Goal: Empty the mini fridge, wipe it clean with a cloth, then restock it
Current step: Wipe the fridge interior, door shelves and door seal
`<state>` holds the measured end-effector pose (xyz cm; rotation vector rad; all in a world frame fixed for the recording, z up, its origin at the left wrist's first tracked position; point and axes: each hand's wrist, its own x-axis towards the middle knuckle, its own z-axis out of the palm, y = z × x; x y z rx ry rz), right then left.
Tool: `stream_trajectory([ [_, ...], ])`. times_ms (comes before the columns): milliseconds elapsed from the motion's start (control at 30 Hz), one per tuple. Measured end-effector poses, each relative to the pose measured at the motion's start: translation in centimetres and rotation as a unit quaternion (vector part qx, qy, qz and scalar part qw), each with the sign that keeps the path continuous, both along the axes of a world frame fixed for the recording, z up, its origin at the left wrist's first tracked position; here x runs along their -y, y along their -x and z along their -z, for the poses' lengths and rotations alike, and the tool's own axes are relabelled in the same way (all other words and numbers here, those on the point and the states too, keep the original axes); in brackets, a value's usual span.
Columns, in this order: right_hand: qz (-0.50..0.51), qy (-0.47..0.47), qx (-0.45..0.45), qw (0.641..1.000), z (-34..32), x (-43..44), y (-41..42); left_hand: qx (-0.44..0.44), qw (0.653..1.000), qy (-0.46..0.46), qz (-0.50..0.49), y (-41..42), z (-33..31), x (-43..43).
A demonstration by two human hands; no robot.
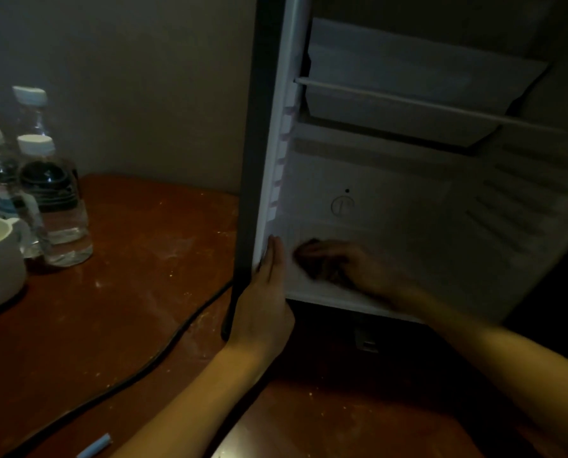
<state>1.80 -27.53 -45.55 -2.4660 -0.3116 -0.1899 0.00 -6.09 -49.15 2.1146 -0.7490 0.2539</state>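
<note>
Brown table (110,259); the mini fridge door (391,193) is open over it, white inner side showing. Three water bottles (58,200) stand at left, well apart. Left hand (266,292) braces the door edge, fingers straight. Right hand (358,269), blurred, presses a dark cloth (312,259) low on the door; can't tell its grip.

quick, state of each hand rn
Left hand: open, straight fingers flat against the edge of the fridge door.
Right hand: on the dark cloth against the door's inside; blurred, grip cannot be told.
</note>
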Motion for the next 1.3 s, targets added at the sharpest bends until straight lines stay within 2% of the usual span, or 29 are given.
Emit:
stream_trajectory([
  [33,0.033,-0.017,-0.016,0.999,-0.4,0.6,-1.9,0.002,1.0,-0.008,-0.006,0.0,0.0,0.0],
  [100,0.082,0.015,-0.008,0.996,-0.5,1.2,-6.0,0.004,1.0,-0.021,-0.017,-0.1,-0.2,0.1],
  [200,0.097,0.021,0.019,0.995,0.2,-1.4,-8.8,-0.005,1.0,-0.02,-0.021,0.0,-0.3,0.1],
  [333,-0.015,0.056,0.042,0.997,0.9,-4.5,-1.7,-0.018,1.0,-0.009,-0.003,0.3,-0.1,0.2],
  [433,-0.074,0.06,0.048,0.994,1.6,-4.6,4.9,-0.007,0.999,-0.038,-0.012,-0.1,0.0,0.2],
  [533,-0.039,0.053,0.054,0.996,1.7,-2.4,7.2,0.03,0.993,-0.112,-0.023,-0.4,0.2,0.2],
  [600,-0.007,0.058,0.046,0.997,1.5,0.1,5.7,0.044,0.99,-0.129,-0.027,-0.3,0.2,0.3],
  [733,0.067,0.064,0.021,0.995,0.5,3.5,-0.6,0.047,0.993,-0.102,-0.035,-0.3,0.3,0.6],
  [867,0.116,0.031,0.001,0.993,0.2,0.6,-5.4,0.026,0.998,-0.06,-0.024,0.3,0.3,0.3],
  [933,0.085,0.025,0.016,0.996,0.5,-2.3,-4.4,0.004,0.999,-0.046,-0.019,0.2,-0.2,0.2],
  [1000,-0.005,0.041,0.026,0.999,0.5,-3.8,-0.5,0.003,0.999,-0.047,-0.023,0.1,-0.7,0.3],
  [1100,-0.069,0.057,0.002,0.996,1.0,-2.4,5.2,0.013,0.997,-0.072,-0.032,0.1,-0.6,0.1],
  [1167,-0.023,0.059,-0.004,0.998,0.5,0.2,5.7,0.012,0.996,-0.083,-0.035,0.3,-0.9,0.0],
  [1300,0.068,0.067,-0.021,0.995,-1.2,3.0,-0.3,-0.038,0.997,-0.046,-0.05,0.8,-1.4,0.1],
])
